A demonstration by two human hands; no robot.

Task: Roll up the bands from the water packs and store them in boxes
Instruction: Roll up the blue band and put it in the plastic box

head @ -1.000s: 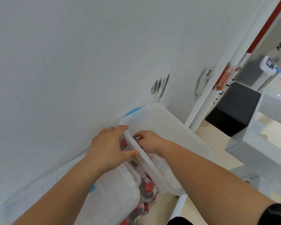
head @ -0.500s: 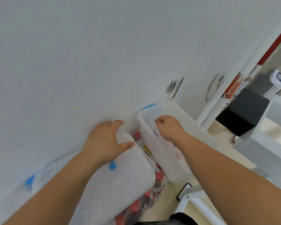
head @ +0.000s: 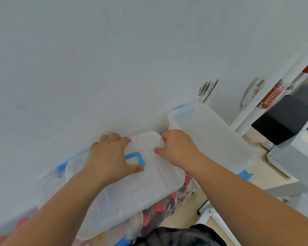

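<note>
Fingers of left hand and right hand curl over the far edge of the translucent lid, thumbs on top, probably to steady it atop the water packs. No bands visible. 1 open box stands just beside; the wall close behind crowds the fingers.

The lid is frosted white, its latch blue, bottle caps red.
</note>
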